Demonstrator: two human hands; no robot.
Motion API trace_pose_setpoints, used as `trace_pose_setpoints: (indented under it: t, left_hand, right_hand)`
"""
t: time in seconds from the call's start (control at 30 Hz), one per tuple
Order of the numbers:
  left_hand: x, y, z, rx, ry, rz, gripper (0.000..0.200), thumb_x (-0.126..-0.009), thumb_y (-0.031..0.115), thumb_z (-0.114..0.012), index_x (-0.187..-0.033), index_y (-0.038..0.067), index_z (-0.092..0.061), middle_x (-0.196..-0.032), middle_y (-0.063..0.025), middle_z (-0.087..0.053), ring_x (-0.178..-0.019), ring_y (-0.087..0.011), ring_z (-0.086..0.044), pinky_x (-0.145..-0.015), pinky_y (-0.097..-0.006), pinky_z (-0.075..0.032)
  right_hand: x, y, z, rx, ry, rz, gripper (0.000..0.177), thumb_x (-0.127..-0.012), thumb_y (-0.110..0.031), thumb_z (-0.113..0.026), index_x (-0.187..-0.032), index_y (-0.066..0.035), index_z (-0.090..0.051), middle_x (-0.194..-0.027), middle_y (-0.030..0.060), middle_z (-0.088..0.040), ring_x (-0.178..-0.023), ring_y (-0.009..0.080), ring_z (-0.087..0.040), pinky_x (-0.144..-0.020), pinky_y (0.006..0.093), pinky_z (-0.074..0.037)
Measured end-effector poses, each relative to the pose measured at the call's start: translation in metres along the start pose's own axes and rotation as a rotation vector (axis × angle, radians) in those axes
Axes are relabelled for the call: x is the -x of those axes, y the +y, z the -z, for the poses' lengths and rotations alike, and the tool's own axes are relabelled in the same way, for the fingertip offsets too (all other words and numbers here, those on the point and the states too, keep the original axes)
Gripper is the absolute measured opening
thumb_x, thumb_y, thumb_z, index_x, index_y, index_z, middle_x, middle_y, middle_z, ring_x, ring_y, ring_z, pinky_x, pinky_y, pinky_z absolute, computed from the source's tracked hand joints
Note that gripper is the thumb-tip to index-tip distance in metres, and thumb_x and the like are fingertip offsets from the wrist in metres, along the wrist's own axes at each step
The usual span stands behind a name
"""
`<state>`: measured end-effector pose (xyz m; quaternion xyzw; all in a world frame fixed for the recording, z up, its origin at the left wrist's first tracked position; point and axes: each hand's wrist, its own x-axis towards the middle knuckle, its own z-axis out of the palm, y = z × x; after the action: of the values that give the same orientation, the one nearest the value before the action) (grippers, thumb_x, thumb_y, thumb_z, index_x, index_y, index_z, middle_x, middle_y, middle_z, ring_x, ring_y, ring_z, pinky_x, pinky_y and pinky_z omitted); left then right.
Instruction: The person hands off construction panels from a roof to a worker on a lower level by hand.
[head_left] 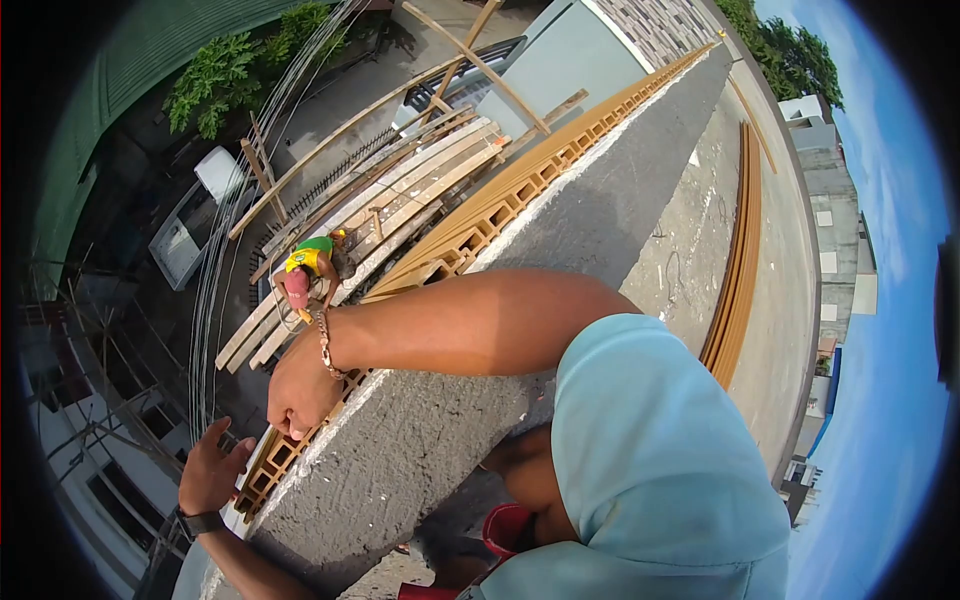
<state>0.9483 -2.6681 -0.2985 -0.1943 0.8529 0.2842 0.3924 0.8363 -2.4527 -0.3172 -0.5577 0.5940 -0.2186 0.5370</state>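
Note:
My right hand [308, 388], with a chain bracelet at the wrist, is curled closed over a tan fluted panel strip [505, 210]. Whatever its fingers grip is hidden beneath the hand. Just below it, my left hand [210, 472], with a black band at the wrist, has its thumb and fingers apart beside the strip's near end. That hand holds nothing I can see. The strip, with its row of hollow box-shaped grooves, runs along the outer edge of a rough grey concrete wall top [400, 460]. My right forearm crosses over both and hides part of the strip.
Far below, a person [308, 270] in a yellow and green shirt bends by wooden planks [400, 190]. Cables [215, 270] run past the outer side. More tan strips [740, 260] lie on the concrete floor inside the wall. Wooden poles [480, 60] cross beyond the wall.

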Motion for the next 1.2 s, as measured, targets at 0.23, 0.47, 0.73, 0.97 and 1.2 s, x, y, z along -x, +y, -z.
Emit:
trace_pose_setpoints:
  t: [0.23,0.47,0.73,0.97,1.2]
  left_hand:
    - [0.000,0.005,0.000,-0.031,-0.017,0.010,0.056,-0.083,0.026,-0.063,-0.131,0.005,-0.043,-0.060,-0.0084,-0.061,-0.037,-0.0130,-0.051,-0.034,-0.0269,-0.039]
    - [0.007,0.017,0.003,-0.046,-0.014,0.017,0.058,-0.081,0.029,-0.065,-0.128,0.001,-0.046,-0.058,-0.0098,-0.059,-0.044,-0.0147,-0.056,-0.039,-0.0301,-0.042]
    - [0.003,0.016,-0.004,-0.094,-0.004,0.001,0.053,-0.081,0.028,-0.065,-0.124,0.000,-0.050,-0.064,-0.0114,-0.061,-0.046,-0.0143,-0.055,-0.040,-0.0304,-0.040]
    - [-0.022,-0.027,-0.016,-0.440,0.080,-0.096,0.060,-0.081,0.042,-0.062,-0.123,0.001,-0.051,-0.113,-0.0235,-0.059,-0.110,-0.0343,-0.055,-0.090,-0.0398,-0.043]
    - [-0.049,-0.064,-0.006,-0.791,-0.159,-0.300,0.026,-0.083,0.019,-0.046,-0.104,0.008,-0.058,-0.088,-0.0160,-0.064,-0.076,-0.0293,-0.064,-0.065,-0.0402,-0.048]
  right_hand:
    - [-0.001,0.002,-0.001,-0.037,-0.023,0.008,0.030,-0.087,-0.029,-0.051,-0.107,-0.010,-0.062,-0.098,0.0130,-0.064,-0.095,0.0286,-0.058,-0.082,0.0400,-0.043]
    - [0.001,0.000,0.000,0.027,0.031,0.004,0.032,-0.087,-0.031,-0.053,-0.108,-0.008,-0.059,-0.099,0.0144,-0.063,-0.096,0.0288,-0.058,-0.080,0.0405,-0.043]
    - [0.001,0.003,0.004,0.064,0.025,0.017,0.036,-0.085,-0.036,-0.058,-0.106,-0.007,-0.059,-0.094,0.0116,-0.062,-0.090,0.0246,-0.058,-0.076,0.0383,-0.045]
    - [-0.025,0.016,0.000,0.018,-0.019,0.082,0.033,-0.088,-0.034,-0.054,-0.110,-0.011,-0.061,-0.098,0.0087,-0.063,-0.090,0.0231,-0.059,-0.078,0.0388,-0.045]
    - [-0.036,0.003,0.007,0.183,-0.113,0.039,0.032,-0.088,-0.030,-0.050,-0.107,-0.006,-0.062,-0.096,0.0101,-0.063,-0.086,0.0242,-0.059,-0.076,0.0403,-0.046]
